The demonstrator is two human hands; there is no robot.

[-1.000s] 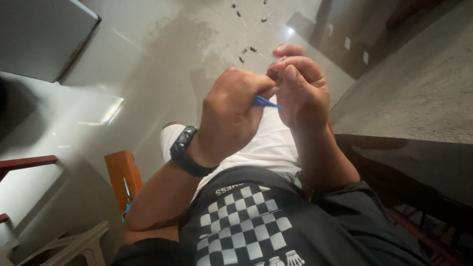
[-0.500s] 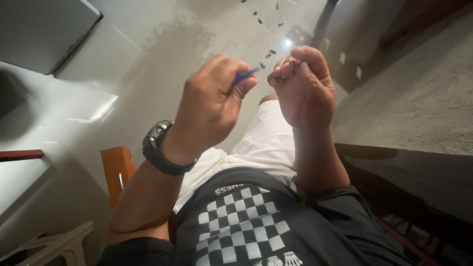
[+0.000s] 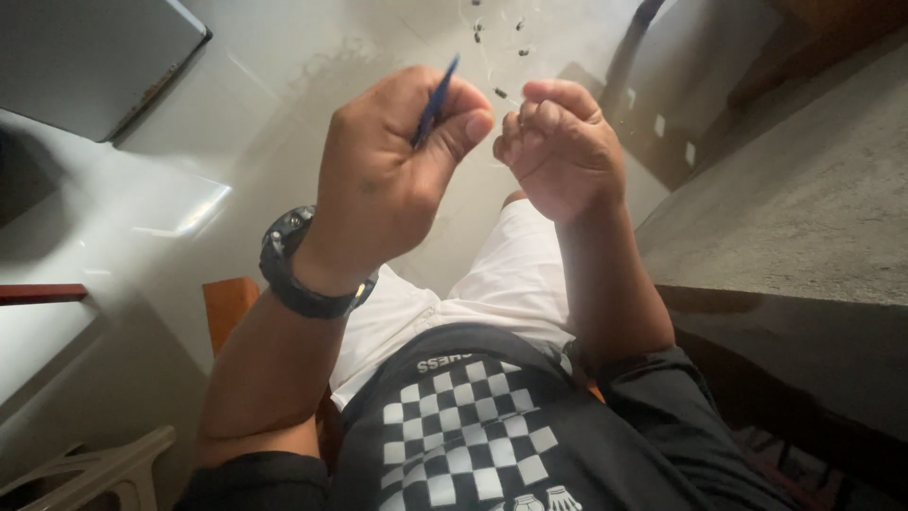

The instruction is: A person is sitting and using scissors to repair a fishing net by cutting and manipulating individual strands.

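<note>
Clearly, a thin blue plastic stick [image 3: 434, 99] is pinched in the left hand [image 3: 392, 180], clamped between thumb and curled fingers with its tip slanting up, as for fine work. The right hand [image 3: 560, 147] is held just beside it, curled into a narrow fist; whether anything is gripped inside cannot be told. Both hands are raised above the lap, over white shorts [image 3: 492, 289]. A black wristwatch [image 3: 301, 274] is worn on the left wrist. A grey concrete slab [image 3: 794, 218] lies at the right.
</note>
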